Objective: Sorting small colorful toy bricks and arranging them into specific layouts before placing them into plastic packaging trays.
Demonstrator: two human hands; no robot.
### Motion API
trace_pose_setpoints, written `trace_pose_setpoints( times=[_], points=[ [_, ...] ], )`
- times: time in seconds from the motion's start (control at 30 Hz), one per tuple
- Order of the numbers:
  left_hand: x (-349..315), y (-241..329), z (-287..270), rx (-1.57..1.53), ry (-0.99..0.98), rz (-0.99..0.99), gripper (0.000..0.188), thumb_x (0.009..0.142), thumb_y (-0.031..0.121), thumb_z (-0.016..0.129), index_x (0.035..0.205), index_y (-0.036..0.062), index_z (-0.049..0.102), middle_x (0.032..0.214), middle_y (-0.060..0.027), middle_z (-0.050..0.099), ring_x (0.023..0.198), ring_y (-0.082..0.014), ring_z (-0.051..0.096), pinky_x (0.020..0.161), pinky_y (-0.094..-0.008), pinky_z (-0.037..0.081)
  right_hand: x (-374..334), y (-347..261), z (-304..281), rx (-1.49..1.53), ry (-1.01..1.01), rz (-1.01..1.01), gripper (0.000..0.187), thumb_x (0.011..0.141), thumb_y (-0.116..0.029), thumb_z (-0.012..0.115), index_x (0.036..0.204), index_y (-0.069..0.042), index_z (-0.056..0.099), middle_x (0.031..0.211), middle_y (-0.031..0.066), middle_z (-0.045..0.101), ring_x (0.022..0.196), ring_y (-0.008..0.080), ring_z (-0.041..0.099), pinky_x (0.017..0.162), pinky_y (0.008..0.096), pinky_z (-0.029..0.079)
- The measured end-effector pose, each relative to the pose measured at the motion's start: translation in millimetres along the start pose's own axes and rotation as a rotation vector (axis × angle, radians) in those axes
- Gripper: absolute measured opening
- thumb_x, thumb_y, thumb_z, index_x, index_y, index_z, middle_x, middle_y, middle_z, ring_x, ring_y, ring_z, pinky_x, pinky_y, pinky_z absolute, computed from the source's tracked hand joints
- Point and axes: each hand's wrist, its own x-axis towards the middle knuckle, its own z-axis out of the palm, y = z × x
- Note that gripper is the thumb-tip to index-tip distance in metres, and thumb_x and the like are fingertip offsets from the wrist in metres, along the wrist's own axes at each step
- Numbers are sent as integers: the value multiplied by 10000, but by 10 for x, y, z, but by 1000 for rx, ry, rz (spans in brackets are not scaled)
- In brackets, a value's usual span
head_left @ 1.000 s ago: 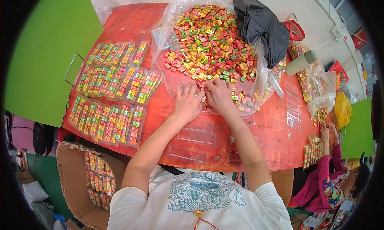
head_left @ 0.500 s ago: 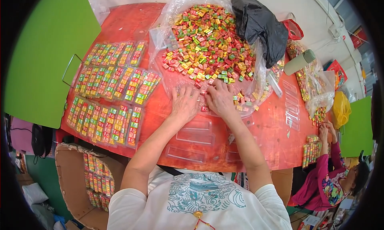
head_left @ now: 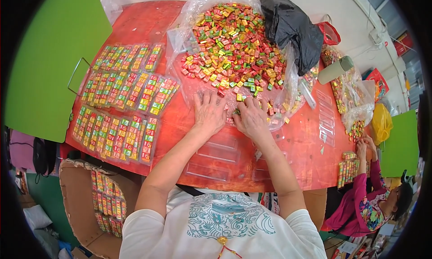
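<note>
A big heap of small wrapped cubes [head_left: 234,47], red, yellow and green, lies on a clear plastic sheet [head_left: 182,63] on the red table. At the sheet's near edge my left hand [head_left: 210,111] rests palm down, its fingers spread and nothing in them. Close to its right, my right hand [head_left: 253,118] is bent over a few loose cubes. A green wrapped cube [head_left: 237,111] shows between its thumb and index finger. What lies under the palm is hidden. Below my hands lie several clear plastic trays [head_left: 209,171].
Rows of filled trays [head_left: 119,90] cover the table's left side; more stand in a cardboard box [head_left: 74,200] below. A black plastic bag [head_left: 292,29] and a pale green bottle [head_left: 335,70] are at the far right. Another person [head_left: 360,200] handles cubes at the right edge.
My right hand has shifted slightly right and nearer, and a green cube now shows at its thumb. My left hand stays almost in place. The view has shifted slightly.
</note>
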Motion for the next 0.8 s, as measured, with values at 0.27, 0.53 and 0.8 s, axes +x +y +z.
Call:
trace_pose_setpoints(
  times=[0.27, 0.53, 0.8],
  points=[
    [-47, -46, -21, -78, -47, -4, 415, 837, 258, 683, 1228, 125, 644, 1302, -185, 548, 1265, -383, 460, 1077, -683, 250, -108, -29, -10, -43, 84, 9, 243, 814, -275, 726, 928, -75, 648, 994, 103, 581, 1048, 275, 560, 1051, 496, 327],
    [-46, -79, 42, -69, -12, 5, 414, 842, 252, 672, 1231, 117, 639, 1313, -183, 545, 1271, -377, 454, 1055, -656, 275, -32, -44, 89, -5, 57, 16, 226, 813, -251, 723, 945, -81, 655, 1038, 94, 597, 1060, 274, 559, 1062, 498, 311],
    [-52, -116, -43, -111, -97, 5, 477, 850, 281, 674, 1299, 134, 605, 1394, -172, 497, 1314, -369, 443, 1077, -635, 288, 93, -13, 238, 100, 117, -98, 258, 811, -194, 711, 1034, -83, 641, 1075, 103, 583, 1071, 289, 560, 1027, 506, 357]
  ],
)
